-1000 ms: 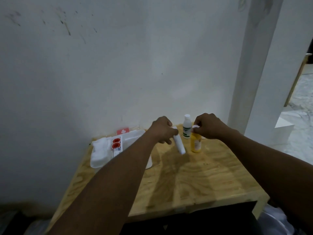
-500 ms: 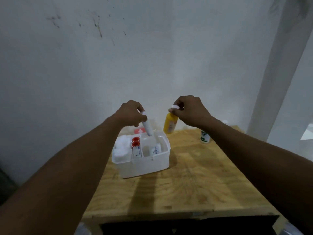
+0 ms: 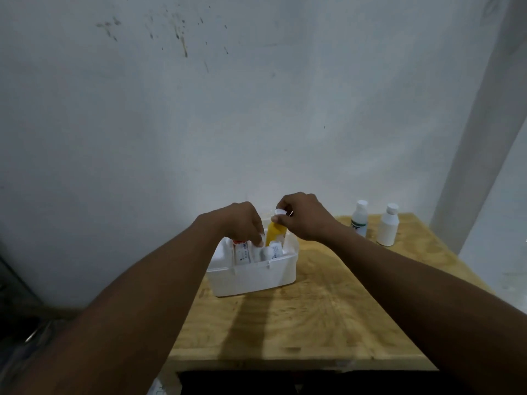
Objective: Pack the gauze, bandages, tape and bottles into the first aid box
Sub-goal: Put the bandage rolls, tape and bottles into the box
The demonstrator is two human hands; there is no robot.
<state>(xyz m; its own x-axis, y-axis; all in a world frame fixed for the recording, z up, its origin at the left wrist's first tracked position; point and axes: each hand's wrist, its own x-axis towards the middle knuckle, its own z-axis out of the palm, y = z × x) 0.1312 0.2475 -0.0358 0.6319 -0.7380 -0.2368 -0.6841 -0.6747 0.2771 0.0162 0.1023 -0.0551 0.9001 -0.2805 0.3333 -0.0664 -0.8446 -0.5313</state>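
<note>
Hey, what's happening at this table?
A person is packing a white first aid box. The right hand pinches a yellow bottle by its white cap, its base inside the box. The fingers of the left hand reach down among items inside. Two white bottles stand on the table, not yet packed.

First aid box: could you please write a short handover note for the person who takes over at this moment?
Left hand: fingers reach down into the first aid box; I cannot tell whether they grip anything.
Right hand: holds the yellow bottle by its cap, lower part inside the box.
Done: white packs and rolls stand in the box.
To do: release the yellow bottle, then pack the green-labelled bottle and the plain white bottle, both upright on the table, right of the box.
</note>
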